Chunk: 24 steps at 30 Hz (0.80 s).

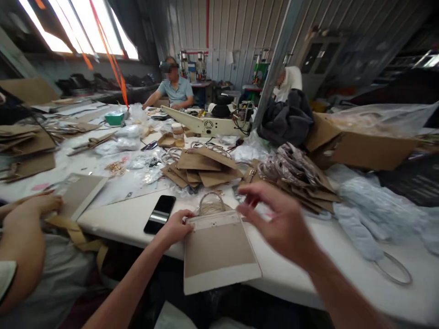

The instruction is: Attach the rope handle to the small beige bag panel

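Note:
At the table's near edge, my left hand (178,226) grips the upper left corner of a bag panel (219,251), its thumb on the face. The panel is taupe with a pale strip along the bottom and small holes near its top edge; its lower part hangs over the edge. A looped handle (211,197) rises behind its top. My right hand (274,214) hovers by the panel's upper right corner, thumb and index finger apart, with nothing visible between them. A black phone (160,214) lies left of my left hand.
Brown bag panels (206,167) are heaped beyond my hands, beside plastic-wrapped handles (288,167). Filled plastic bags (370,205) and a cardboard box (373,148) stand at right. A neighbour's hand (44,203) touches another panel (80,194) at left. Another person (176,89) sits across.

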{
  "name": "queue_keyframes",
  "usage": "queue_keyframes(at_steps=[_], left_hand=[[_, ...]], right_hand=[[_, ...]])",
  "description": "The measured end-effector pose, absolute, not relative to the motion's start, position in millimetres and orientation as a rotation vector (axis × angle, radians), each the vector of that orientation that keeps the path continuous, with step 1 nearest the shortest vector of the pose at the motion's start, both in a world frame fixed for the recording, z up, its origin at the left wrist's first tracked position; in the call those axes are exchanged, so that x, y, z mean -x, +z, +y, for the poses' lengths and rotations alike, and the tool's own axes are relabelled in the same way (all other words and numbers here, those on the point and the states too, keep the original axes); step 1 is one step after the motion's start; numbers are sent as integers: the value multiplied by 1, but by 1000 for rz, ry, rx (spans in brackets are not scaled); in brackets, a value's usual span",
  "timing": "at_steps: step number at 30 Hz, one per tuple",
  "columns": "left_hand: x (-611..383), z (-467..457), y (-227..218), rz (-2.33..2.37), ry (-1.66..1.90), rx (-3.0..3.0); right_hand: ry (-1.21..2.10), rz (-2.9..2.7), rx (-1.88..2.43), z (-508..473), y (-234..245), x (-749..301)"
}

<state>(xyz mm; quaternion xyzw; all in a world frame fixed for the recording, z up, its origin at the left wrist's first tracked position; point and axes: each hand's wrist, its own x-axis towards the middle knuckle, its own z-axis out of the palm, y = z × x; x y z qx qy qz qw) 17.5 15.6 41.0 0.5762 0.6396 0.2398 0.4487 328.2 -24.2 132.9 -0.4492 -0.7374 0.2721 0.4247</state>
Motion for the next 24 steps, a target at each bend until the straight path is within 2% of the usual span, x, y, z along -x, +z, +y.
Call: queue_keyframes(at_steps=[5,8,15,24], left_hand=[[-12,20,47,1525,570,-1542],[-9,28,49,1501,550,-1547],[-18,47,64,1453,510,-1671],[-24,68,93,991,223,-1205]], right_hand=[[728,-1948,1205,-33,42,-276],[721,-1896,1238,-39,13,-274],[690,-1824,1137,-45,10,-284],[736,-1805,1067,-48,2,-285]])
